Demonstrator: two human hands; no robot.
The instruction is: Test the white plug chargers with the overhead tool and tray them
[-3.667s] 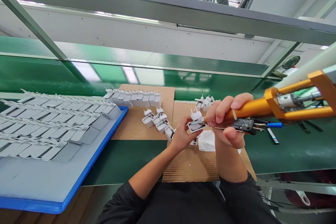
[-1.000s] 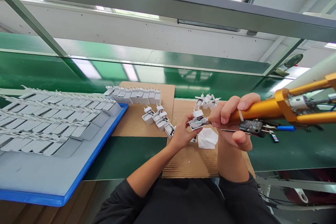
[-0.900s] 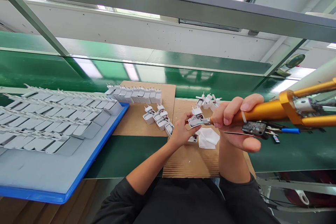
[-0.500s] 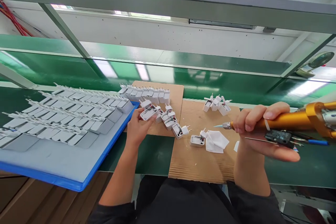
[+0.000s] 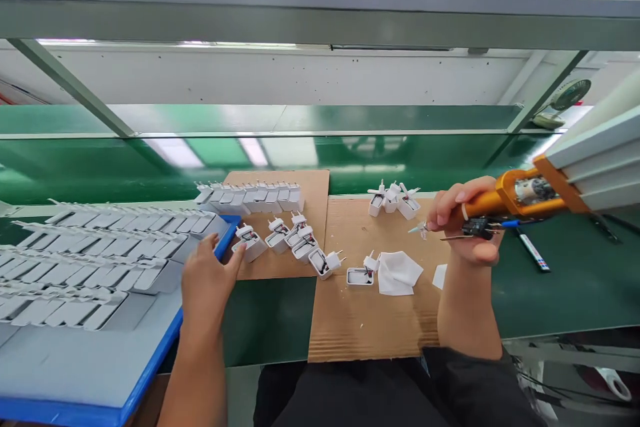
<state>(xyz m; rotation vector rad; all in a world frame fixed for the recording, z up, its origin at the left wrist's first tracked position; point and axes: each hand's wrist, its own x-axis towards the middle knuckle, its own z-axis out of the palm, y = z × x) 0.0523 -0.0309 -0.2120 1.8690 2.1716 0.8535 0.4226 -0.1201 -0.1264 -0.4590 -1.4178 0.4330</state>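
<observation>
My left hand (image 5: 207,277) is over the right edge of the blue tray (image 5: 157,360), thumb and fingers apart, holding nothing. Close to its thumb, an open white plug housing (image 5: 250,244) rests on the cardboard. My right hand (image 5: 463,220) grips a gold-coloured dispensing gun (image 5: 483,205) with a small switch and wires strapped to it. Its thin pale-blue nozzle (image 5: 416,230) points left, above the right cardboard sheet (image 5: 370,327). Below it, another open housing (image 5: 360,275) with its pin cap tipped aside lies against a folded white cloth (image 5: 400,273).
Rows of white plug housings (image 5: 115,247) fill much of the tray. More stand at the back of the left cardboard (image 5: 315,193), and several open ones (image 5: 303,245) lie in front. A small cluster (image 5: 393,199) sits at back right. A marker (image 5: 533,250) lies farther right.
My left hand has let go of the plug housing, now standing on the cardboard, and moved left to the tray edge. My right hand still holds the dispensing gun. The camera view has shifted.
</observation>
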